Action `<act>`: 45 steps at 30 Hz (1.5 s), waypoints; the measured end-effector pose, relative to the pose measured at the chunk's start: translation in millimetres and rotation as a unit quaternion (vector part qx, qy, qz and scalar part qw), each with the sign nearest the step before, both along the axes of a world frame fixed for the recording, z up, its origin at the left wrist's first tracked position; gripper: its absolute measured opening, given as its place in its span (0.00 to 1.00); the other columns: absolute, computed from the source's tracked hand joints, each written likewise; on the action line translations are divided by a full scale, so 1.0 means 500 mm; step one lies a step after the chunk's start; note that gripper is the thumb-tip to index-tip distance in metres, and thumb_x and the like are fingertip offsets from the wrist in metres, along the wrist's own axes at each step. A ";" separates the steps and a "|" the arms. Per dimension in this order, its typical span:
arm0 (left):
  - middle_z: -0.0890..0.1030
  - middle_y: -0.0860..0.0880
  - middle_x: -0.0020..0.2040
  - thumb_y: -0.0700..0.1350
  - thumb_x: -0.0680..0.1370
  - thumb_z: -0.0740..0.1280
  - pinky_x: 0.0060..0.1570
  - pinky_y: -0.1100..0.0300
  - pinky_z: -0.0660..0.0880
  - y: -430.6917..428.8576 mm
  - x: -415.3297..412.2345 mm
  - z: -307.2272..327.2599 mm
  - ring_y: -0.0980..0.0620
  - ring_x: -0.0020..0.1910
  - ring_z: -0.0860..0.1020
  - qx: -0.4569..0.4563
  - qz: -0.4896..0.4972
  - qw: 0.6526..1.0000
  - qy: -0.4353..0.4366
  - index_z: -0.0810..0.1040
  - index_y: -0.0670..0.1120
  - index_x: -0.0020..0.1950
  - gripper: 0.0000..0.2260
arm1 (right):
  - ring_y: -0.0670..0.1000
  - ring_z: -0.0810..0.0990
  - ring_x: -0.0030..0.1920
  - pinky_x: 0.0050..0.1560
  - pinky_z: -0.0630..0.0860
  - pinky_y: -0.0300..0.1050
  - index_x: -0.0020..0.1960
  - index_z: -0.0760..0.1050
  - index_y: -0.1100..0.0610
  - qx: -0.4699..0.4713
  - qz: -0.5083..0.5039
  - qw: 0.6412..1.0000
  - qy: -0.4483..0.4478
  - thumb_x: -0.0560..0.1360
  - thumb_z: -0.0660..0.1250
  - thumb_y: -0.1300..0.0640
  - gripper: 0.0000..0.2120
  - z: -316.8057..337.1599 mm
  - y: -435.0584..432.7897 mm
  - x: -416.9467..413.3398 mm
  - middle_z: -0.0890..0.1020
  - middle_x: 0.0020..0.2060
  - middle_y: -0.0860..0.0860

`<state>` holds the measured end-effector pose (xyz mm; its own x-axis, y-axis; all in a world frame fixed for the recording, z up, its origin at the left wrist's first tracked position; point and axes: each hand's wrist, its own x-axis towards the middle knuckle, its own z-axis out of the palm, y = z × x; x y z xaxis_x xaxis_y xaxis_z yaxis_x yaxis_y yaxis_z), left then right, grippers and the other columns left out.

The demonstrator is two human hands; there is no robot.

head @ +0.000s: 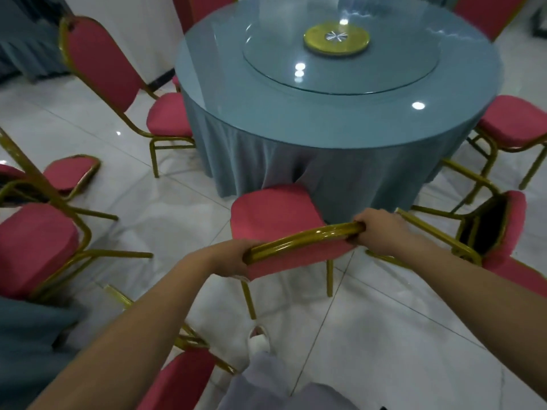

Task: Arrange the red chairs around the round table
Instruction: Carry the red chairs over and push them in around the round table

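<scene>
A red chair [273, 213] with a gold frame stands in front of me, its seat touching the blue cloth of the round table [334, 119]. My left hand [233, 257] grips the left end of its backrest top rail. My right hand [380, 232] grips the right end of the same rail. Another red chair [103, 72] stands upright at the table's left edge, and one more red chair [515, 122] at its right edge.
Overturned red chairs lie on the white tile floor at the left [38, 247] and the right [500, 229]. One more red chair [174, 380] is close by my left arm. A glass turntable with a gold disc [336, 39] sits on the table.
</scene>
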<state>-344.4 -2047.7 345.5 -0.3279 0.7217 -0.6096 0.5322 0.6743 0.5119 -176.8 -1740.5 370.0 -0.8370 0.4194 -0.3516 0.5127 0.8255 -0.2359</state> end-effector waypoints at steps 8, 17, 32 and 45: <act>0.79 0.55 0.47 0.33 0.75 0.66 0.50 0.59 0.70 -0.180 -0.226 0.004 0.51 0.52 0.77 0.037 0.231 0.963 0.136 0.80 0.57 0.55 0.19 | 0.44 0.75 0.39 0.39 0.74 0.45 0.32 0.75 0.42 -0.134 0.010 0.989 0.060 0.69 0.74 0.50 0.11 -0.032 -0.201 -0.154 0.76 0.36 0.45; 0.71 0.42 0.70 0.44 0.75 0.72 0.67 0.47 0.70 -0.166 -0.258 0.014 0.42 0.68 0.70 -0.036 0.291 0.936 0.197 0.68 0.50 0.74 0.28 | 0.46 0.75 0.40 0.43 0.73 0.48 0.42 0.77 0.46 -0.205 0.030 0.976 0.071 0.75 0.71 0.49 0.05 -0.057 -0.263 -0.203 0.76 0.37 0.44; 0.72 0.58 0.65 0.46 0.76 0.70 0.62 0.60 0.70 0.258 0.094 0.153 0.57 0.63 0.72 0.247 0.206 0.946 0.040 0.72 0.60 0.69 0.22 | 0.40 0.79 0.50 0.50 0.77 0.39 0.55 0.78 0.44 -0.327 -0.179 0.889 0.268 0.76 0.71 0.47 0.09 0.019 0.002 0.006 0.81 0.49 0.39; 0.72 0.63 0.65 0.53 0.78 0.69 0.56 0.63 0.66 0.807 0.601 0.044 0.60 0.65 0.69 0.116 -0.022 0.985 -0.125 0.73 0.69 0.63 0.17 | 0.42 0.79 0.53 0.45 0.73 0.37 0.57 0.81 0.49 -0.319 -0.507 0.712 0.366 0.77 0.70 0.50 0.10 -0.053 0.412 0.677 0.82 0.52 0.44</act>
<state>-43.8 -1644.4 367.5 -0.1547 0.8615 -0.4836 0.3955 0.5026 0.7687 161.6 -1534.3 343.3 -0.2741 0.8889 -0.3671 0.3155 -0.2774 -0.9075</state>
